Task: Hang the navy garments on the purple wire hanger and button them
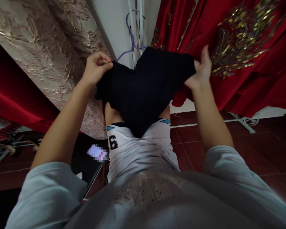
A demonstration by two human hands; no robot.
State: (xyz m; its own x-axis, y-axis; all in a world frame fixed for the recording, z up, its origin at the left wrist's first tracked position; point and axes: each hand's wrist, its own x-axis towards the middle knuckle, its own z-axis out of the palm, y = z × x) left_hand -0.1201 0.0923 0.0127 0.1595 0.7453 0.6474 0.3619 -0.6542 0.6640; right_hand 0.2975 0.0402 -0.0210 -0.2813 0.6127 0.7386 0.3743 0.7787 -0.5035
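Note:
A black or very dark navy garment point(143, 86) is spread out above my lap, its lower end hanging to a point over my shorts. My left hand point(97, 66) pinches its upper left corner between thumb and fingers. At the opposite edge, my right hand point(201, 71) supports the cloth; its thumb points up, and its fingers are partly hidden behind the fabric. A purple hanger point(132, 44) shows at the top of the garment, between my hands. Whether its arms lie inside or behind the cloth, I cannot tell.
Red drapery with gold sequins point(238, 41) hangs on the right, pinkish textured fabric point(69, 63) on the left. White rack poles point(139, 25) stand ahead. Beside my left leg, a lit phone point(96, 152) lies on a black surface point(82, 168). A white rack foot point(245, 124) rests on red floor tiles.

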